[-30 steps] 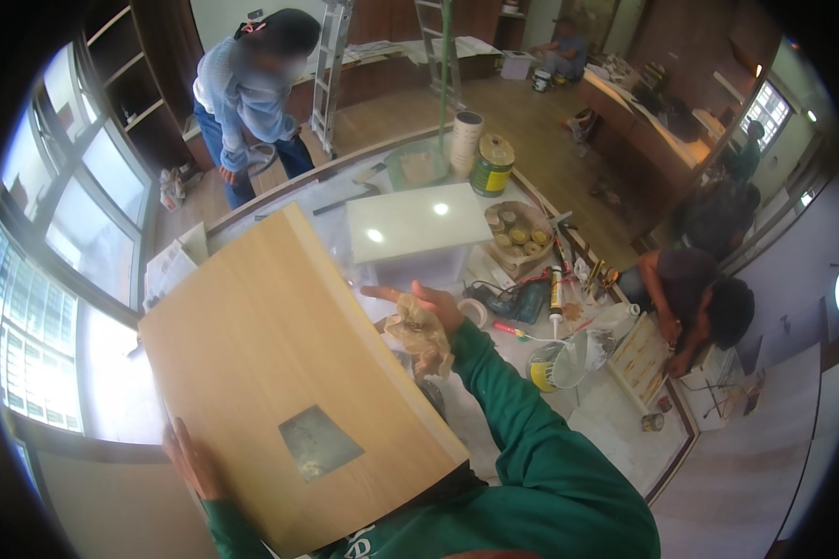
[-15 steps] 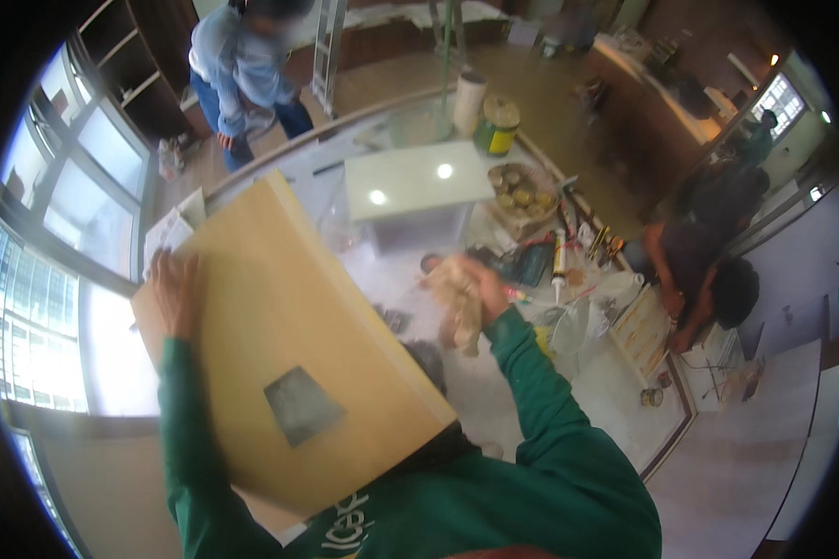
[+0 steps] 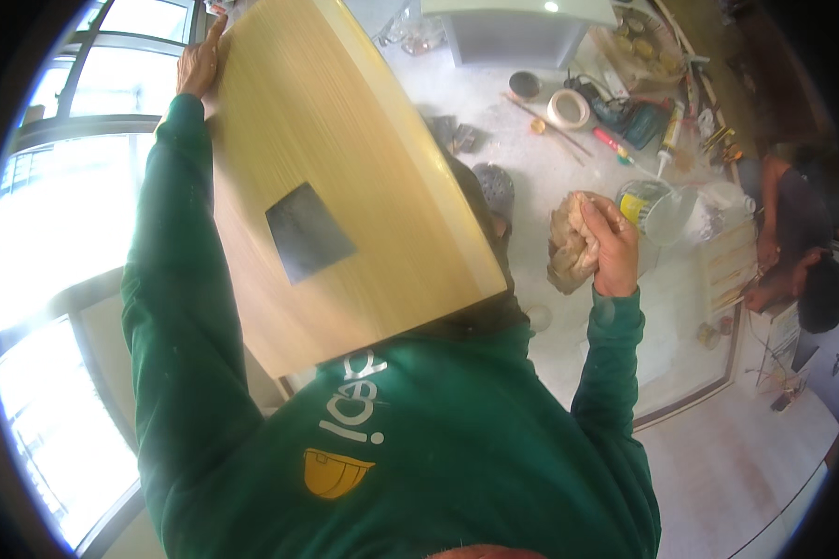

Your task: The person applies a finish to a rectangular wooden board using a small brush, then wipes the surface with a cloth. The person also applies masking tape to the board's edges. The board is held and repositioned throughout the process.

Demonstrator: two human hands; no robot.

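A pale wooden panel [image 3: 364, 242] with a dark square patch [image 3: 309, 233] leans against me, filling the middle-left of the head view. My left hand [image 3: 200, 65] holds its upper left edge, index finger stretched along it. My right hand [image 3: 604, 238] is closed round a crumpled, light brown wad [image 3: 569, 247], right of the panel. Beyond that hand stands an open tin [image 3: 659, 212] with a yellow label. A masking tape roll [image 3: 557, 109], a power drill [image 3: 629, 121], a red-handled tool [image 3: 612, 144] and a white sealant tube [image 3: 671, 135] lie on the work surface.
A white box [image 3: 494, 37] sits at the back, beside a tray of small tins [image 3: 629, 56]. Windows [image 3: 61, 219] line the left. A co-worker [image 3: 783, 214] bends over a slatted piece [image 3: 732, 261] at the right edge of the work surface [image 3: 653, 363].
My left hand has moved up the panel's left side to its top edge. My right hand and the wad have moved right, away from the panel. The view has tilted further down.
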